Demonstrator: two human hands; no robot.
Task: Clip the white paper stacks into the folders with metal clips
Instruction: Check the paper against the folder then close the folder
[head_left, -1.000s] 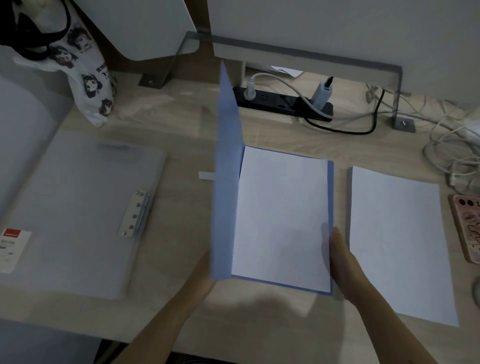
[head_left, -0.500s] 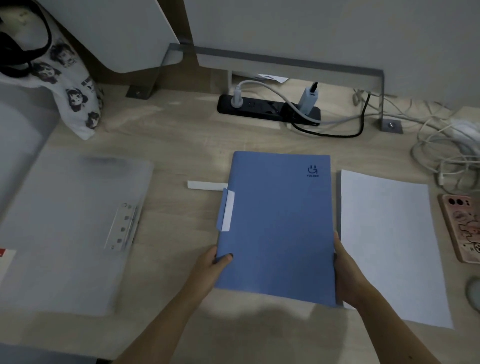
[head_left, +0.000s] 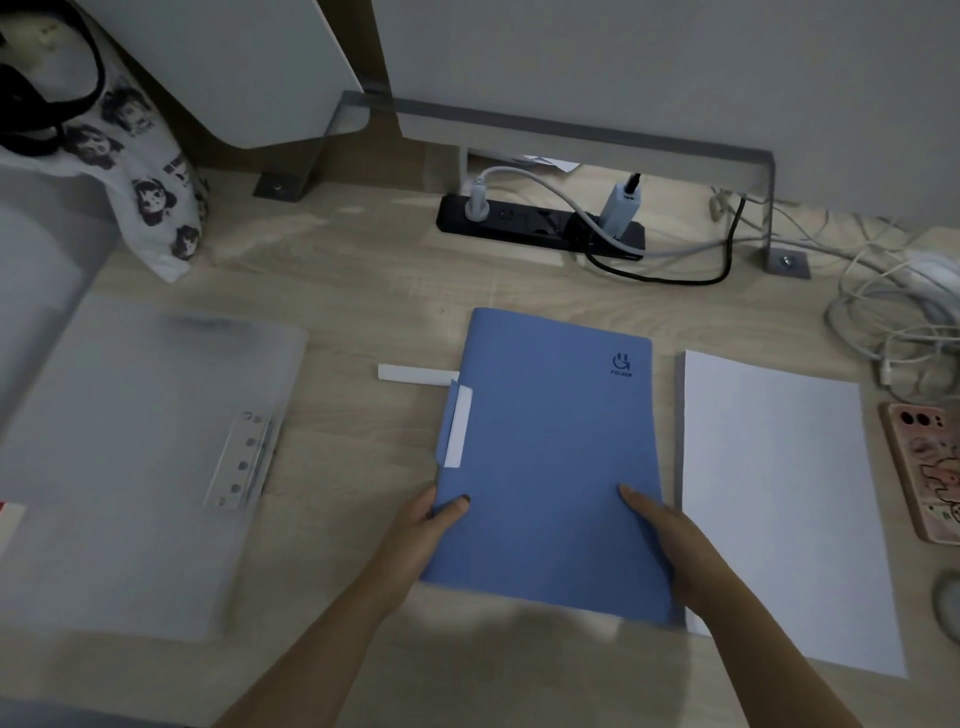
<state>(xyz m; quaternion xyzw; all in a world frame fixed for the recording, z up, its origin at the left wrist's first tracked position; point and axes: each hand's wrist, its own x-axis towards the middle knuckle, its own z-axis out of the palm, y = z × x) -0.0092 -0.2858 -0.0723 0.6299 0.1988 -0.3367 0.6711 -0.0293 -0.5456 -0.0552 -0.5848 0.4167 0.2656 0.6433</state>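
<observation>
The blue folder (head_left: 550, 457) lies closed on the wooden desk (head_left: 363, 291), taken here as the reference item. Its cover bears a dark logo with the word "FOLDER" (head_left: 622, 364) at the far right corner; a blank white label (head_left: 460, 426) sits on the tab at its left edge. The left hand (head_left: 421, 530) pinches the near left edge, thumb on top. The right hand (head_left: 675, 540) holds the near right edge, thumb flat on the cover, its other fingers out of sight. Whatever the folder contains is hidden by the cover. Just right of the folder lies a white paper stack (head_left: 779, 493), loose and unclipped. Beyond that stack a phone (head_left: 930, 467) in a cartoon-printed case is cut off by the frame, as is a round object (head_left: 948, 597) that cannot be identified. Well left of the folder lies a translucent folder (head_left: 135, 457), open, with a metal clip (head_left: 244, 457) along its right edge; a red label (head_left: 10, 514) at its corner is unreadable. A small white strip (head_left: 415, 374) touches the blue folder's left edge. Behind the folder are a black power strip (head_left: 540, 228) with plugs inserted, tangled white cables (head_left: 893, 312) to the far right, and a cartoon-printed bag (head_left: 150, 182) to the far left. Lighting is dim; pale panels and a grey metal bracket (head_left: 571, 127) close off the back.
</observation>
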